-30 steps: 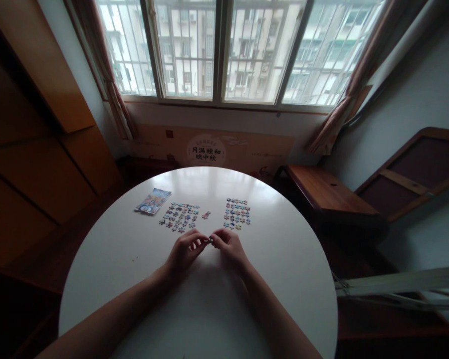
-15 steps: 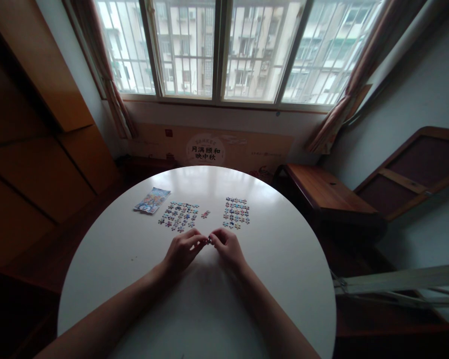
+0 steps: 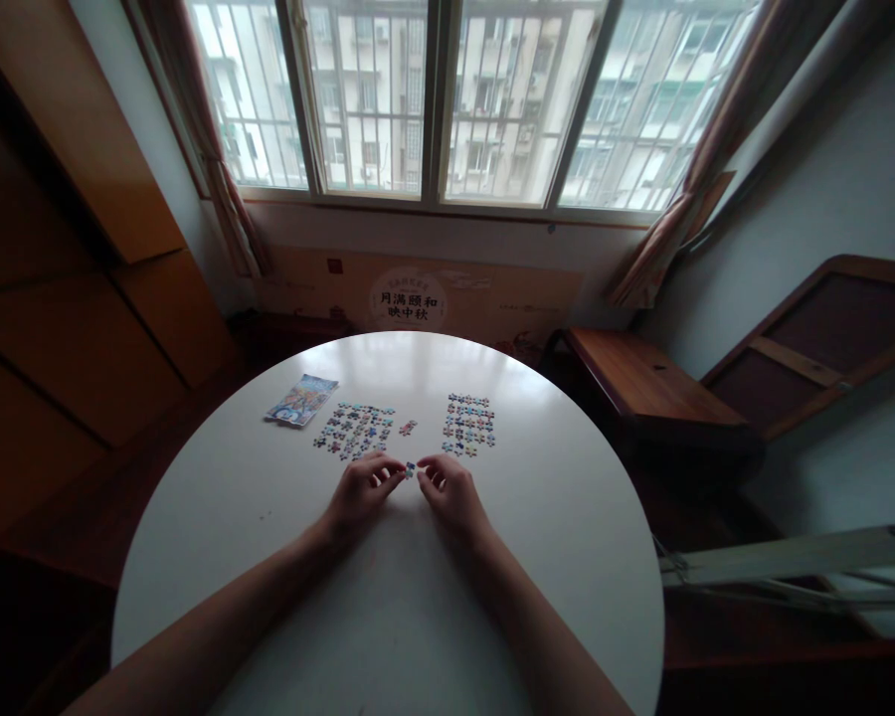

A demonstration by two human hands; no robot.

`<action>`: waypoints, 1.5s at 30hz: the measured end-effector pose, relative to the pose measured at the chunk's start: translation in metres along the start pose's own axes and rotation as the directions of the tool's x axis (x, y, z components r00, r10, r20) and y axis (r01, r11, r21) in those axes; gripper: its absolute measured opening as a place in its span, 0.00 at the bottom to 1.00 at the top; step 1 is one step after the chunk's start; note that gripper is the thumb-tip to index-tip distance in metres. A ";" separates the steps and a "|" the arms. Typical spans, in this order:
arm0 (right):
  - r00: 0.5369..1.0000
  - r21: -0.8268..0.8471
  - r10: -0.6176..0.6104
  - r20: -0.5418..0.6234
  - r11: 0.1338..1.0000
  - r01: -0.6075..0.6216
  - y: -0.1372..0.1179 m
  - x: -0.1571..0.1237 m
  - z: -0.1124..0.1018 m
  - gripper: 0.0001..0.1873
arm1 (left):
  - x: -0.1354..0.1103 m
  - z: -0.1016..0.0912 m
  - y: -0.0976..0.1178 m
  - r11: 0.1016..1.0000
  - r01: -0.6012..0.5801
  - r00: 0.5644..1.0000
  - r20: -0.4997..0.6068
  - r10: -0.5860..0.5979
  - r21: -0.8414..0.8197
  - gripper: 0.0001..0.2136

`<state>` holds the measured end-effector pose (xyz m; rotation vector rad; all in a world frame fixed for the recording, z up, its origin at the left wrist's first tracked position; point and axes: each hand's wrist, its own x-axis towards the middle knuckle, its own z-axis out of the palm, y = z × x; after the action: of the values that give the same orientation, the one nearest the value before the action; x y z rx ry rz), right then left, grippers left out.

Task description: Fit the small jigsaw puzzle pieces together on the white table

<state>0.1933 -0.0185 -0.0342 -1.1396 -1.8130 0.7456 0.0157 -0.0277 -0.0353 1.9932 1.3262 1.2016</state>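
Observation:
A small jigsaw puzzle piece (image 3: 410, 469) shows between my two hands above the near middle of the white table. My left hand (image 3: 362, 489) pinches it at its left edge with thumb and fingertips. Just to the right, my right hand (image 3: 448, 489) has thumb and fingers parted, its tips beside the piece with a slight gap. Beyond the hands, a few joined pieces (image 3: 408, 428) lie by themselves. Loose puzzle pieces are laid out in rows in a left group (image 3: 354, 430) and a right group (image 3: 469, 424).
A colourful picture sheet (image 3: 302, 400) lies at the table's far left. The round white table (image 3: 268, 607) fills the foreground. A wooden bench (image 3: 633, 373) stands behind right, a barred window (image 3: 433, 99) ahead, orange cabinets (image 3: 52, 348) on the left.
My right fingers have parted from the puzzle piece, which now shows more fully at my left fingertips. The laid-out groups of pieces stay as they were.

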 end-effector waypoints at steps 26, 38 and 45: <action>0.999 -0.057 -0.013 0.051 0.998 0.016 0.000 -0.002 0.001 0.09 | -0.001 0.001 0.001 1.000 -0.005 1.000 0.010 0.005 -0.008 0.07; 0.999 -0.231 -0.046 0.005 0.972 0.046 -0.004 -0.004 -0.003 0.08 | -0.004 0.003 0.002 0.997 -0.078 0.997 -0.020 0.078 0.014 0.12; 0.997 -0.237 -0.018 0.079 0.971 0.037 -0.005 -0.003 -0.004 0.08 | -0.004 0.003 0.000 0.989 -0.145 0.988 0.045 0.144 -0.001 0.09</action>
<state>0.1952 -0.0233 -0.0293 -1.2507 -2.0203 0.5729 0.0177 -0.0312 -0.0382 2.1368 1.1791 1.2112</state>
